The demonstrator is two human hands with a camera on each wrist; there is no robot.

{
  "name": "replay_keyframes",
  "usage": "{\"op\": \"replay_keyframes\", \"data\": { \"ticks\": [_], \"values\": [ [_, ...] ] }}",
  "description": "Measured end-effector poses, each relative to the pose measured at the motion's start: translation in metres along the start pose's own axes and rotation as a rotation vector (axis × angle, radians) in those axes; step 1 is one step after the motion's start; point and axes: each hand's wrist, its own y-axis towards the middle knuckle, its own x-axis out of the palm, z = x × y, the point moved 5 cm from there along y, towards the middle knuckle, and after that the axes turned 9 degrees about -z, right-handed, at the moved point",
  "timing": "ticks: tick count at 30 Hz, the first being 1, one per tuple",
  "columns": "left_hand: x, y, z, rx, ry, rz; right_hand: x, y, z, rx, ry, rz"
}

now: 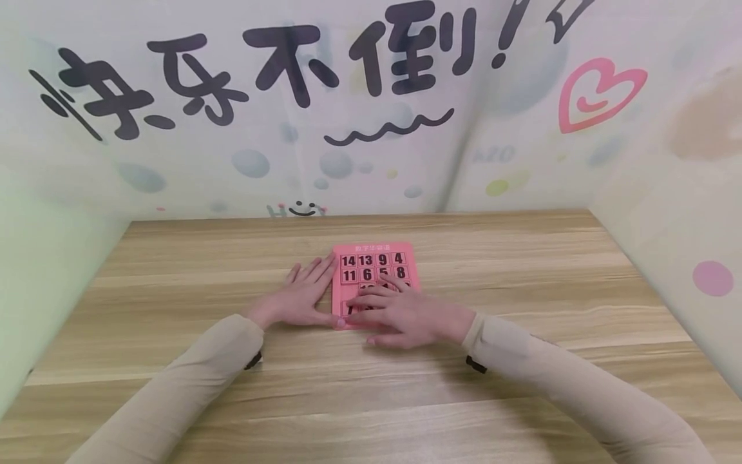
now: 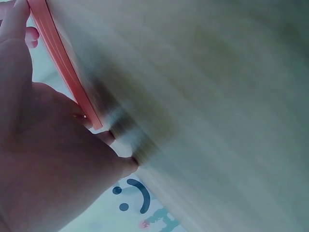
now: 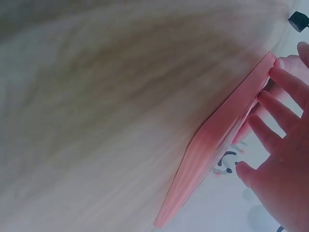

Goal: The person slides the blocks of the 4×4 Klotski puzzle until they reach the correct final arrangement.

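A pink sliding number puzzle [image 1: 373,248] lies flat on the wooden table, with black-numbered tiles in its frame. The top row reads 14, 13, 9, 4 and the second 11, 6, 5, 8. A bare gap shows at the left of the third row. My left hand [image 1: 298,299] rests at the puzzle's left side, fingers straight along the edge and thumb at the lower left corner. Over the lower tiles spreads my right hand [image 1: 408,316], its fingertips at the tiles near the 7. It hides much of the lower two rows.
The wooden table [image 1: 371,399] reaches back to a white printed wall [image 1: 371,174] with large black characters and a smiley face. Pale side walls stand to the left and right. Both forearms wear light sleeves [image 1: 539,354] with dark straps at the wrists.
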Motion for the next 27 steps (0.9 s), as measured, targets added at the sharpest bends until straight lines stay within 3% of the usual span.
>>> {"op": "replay_keyframes", "data": {
  "ticks": [5, 13, 18, 27],
  "values": [
    [-0.001, -0.001, 0.001, 0.005, -0.009, 0.006, 0.0, 0.0, 0.004, 0.015, 0.001, 0.022],
    [0.0, -0.002, 0.002, 0.008, -0.001, 0.005, 0.0, 0.002, 0.017, 0.134, -0.062, 0.031],
    [0.0, -0.003, 0.003, 0.007, -0.006, 0.007, 0.0, 0.001, 0.016, 0.122, -0.034, 0.001],
    [-0.002, -0.003, 0.003, 0.009, -0.007, 0.001, 0.0, -0.006, 0.014, 0.07, -0.043, 0.084]
  ]
}}
